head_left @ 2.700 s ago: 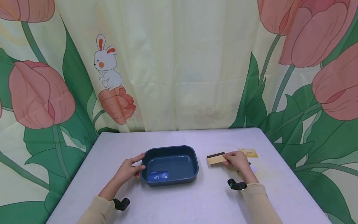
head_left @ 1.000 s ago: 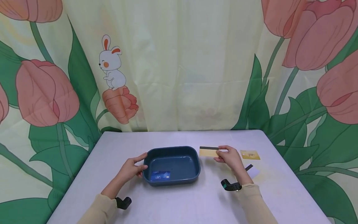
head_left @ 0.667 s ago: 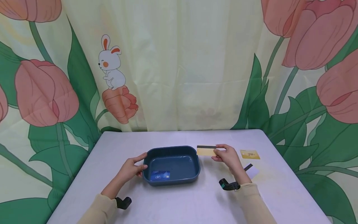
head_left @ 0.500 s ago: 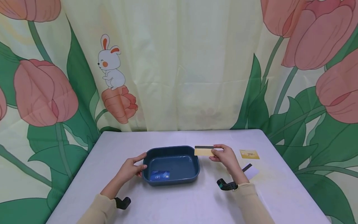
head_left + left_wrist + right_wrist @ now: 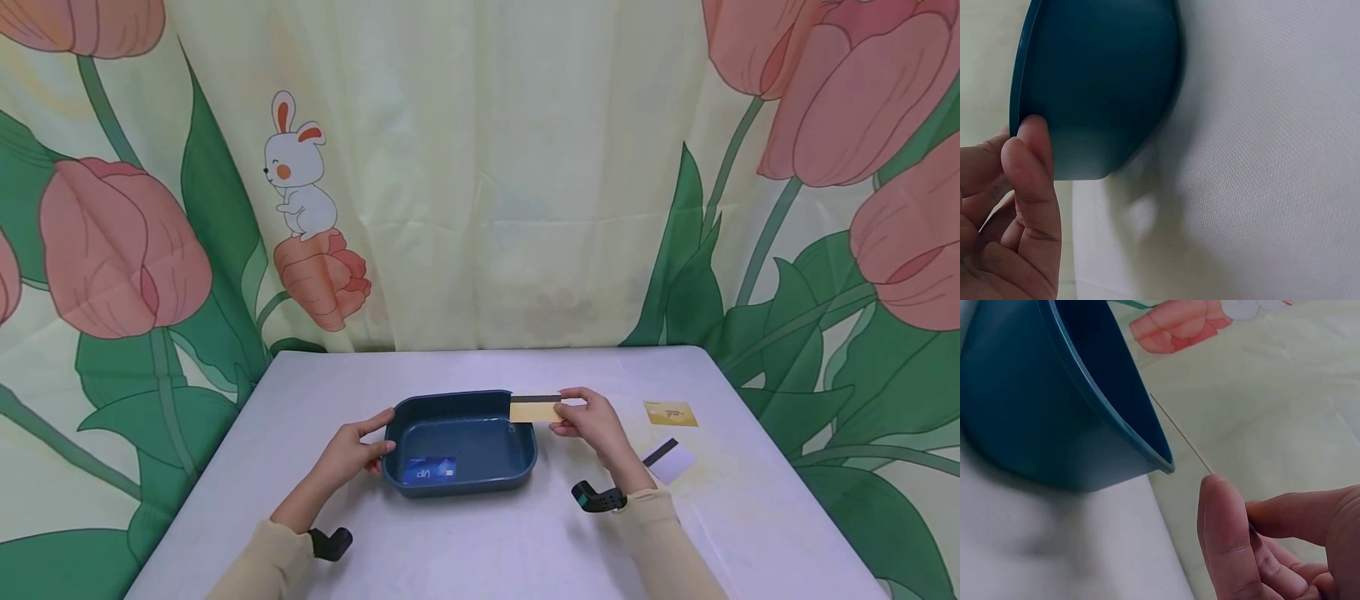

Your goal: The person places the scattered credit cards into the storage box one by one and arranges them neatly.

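Observation:
A dark blue rectangular plastic tray (image 5: 468,487) stands on the table, and a blue card (image 5: 429,471) marked VIP lies inside it at the front left. My left hand (image 5: 348,454) grips the tray at its left end; in the left wrist view its fingers (image 5: 1030,165) pinch the rim. Between thumb and fingers my right hand (image 5: 596,421) holds a pale yellow card (image 5: 534,412) with a dark stripe along its top edge. That card overlaps the tray's back right corner in the head view. From the right wrist, it appears edge-on as a thin line (image 5: 1180,432), above the rim.
On the right of the white-covered table (image 5: 465,550) lie a gold card (image 5: 671,413) and a white card (image 5: 671,460) with a black stripe. A curtain (image 5: 540,183) printed with tulips and a rabbit hangs behind the table.
My right hand has lifted the yellow card near the other cards and carried it left to the tray's right rim, uncovering the white card. The left hand keeps its hold on the tray.

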`<state>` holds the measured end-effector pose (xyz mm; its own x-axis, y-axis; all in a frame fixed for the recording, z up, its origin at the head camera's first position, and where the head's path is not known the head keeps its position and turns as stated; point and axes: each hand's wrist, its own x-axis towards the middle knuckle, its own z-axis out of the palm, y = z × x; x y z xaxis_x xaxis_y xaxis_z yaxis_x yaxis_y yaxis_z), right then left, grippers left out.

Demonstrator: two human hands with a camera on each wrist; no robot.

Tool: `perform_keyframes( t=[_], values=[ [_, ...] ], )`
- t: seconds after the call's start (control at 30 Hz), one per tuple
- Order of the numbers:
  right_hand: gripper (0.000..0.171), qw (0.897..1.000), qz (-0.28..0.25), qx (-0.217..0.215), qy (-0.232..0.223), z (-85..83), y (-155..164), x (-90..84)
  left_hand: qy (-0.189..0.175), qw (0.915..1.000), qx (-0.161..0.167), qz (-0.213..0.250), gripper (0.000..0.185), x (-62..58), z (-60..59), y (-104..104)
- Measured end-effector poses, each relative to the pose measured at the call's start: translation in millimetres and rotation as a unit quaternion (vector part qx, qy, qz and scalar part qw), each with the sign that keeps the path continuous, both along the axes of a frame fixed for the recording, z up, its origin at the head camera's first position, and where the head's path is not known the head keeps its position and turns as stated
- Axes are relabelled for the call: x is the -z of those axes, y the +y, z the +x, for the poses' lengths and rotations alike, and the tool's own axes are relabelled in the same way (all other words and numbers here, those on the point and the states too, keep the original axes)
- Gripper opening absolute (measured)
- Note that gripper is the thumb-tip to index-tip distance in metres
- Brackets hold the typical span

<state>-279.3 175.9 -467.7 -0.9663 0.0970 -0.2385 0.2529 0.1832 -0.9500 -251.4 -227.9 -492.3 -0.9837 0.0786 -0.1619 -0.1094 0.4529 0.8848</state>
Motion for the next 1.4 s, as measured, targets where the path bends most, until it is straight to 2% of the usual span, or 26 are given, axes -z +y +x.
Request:
perform_keyframes(
  t=[0.23,0.63,0.9,1.4],
  values=[
    [0.04,1.0,0.003,0.0,0.001,-0.4,-6.3,0.8,0.003,1.0,0.004,0.004,0.061,-0.5,-1.0,-0.5],
    [0.04,1.0,0.006,-0.024,0.012,1.2,-21.0,0.4,0.007,1.0,0.001,-0.002,0.06,2.7,-1.3,-0.4],
    [0.04,1.0,0.013,-0.019,0.006,0.2,-25.4,3.5,0.007,1.0,0.001,-0.001,0.06,3.5,-1.2,0.0],
    [0.039,0.999,0.016,-0.034,0.013,-1.6,-37.0,0.0,0.009,0.9999,0.006,-0.006,0.061,2.6,-2.0,-0.3]
  ],
)
